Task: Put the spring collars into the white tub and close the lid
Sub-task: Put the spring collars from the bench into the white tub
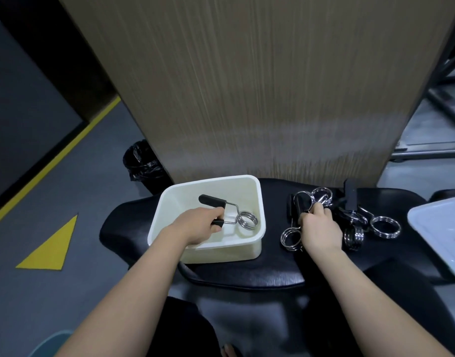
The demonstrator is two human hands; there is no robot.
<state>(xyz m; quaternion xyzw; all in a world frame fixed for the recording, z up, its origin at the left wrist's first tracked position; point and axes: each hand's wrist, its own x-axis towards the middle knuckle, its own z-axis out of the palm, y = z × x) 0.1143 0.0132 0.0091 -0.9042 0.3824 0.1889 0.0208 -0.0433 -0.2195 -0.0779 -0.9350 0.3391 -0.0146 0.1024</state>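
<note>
The white tub (257,210) stands open on a black padded bench (247,274). My left hand (198,222) reaches into it and grips one black handle of a spring collar (244,219), whose steel coil hangs low inside the tub. To the right, my right hand (318,225) closes on another spring collar (291,235) in a pile of several collars (360,222) lying on the bench. The white lid (437,235) lies at the right edge, partly out of view.
A tall wood-grain panel (260,86) rises right behind the bench. A black bin with a bag (141,163) stands on the grey floor to the left, near yellow floor markings (51,246). Metal frame parts (443,104) are at the right.
</note>
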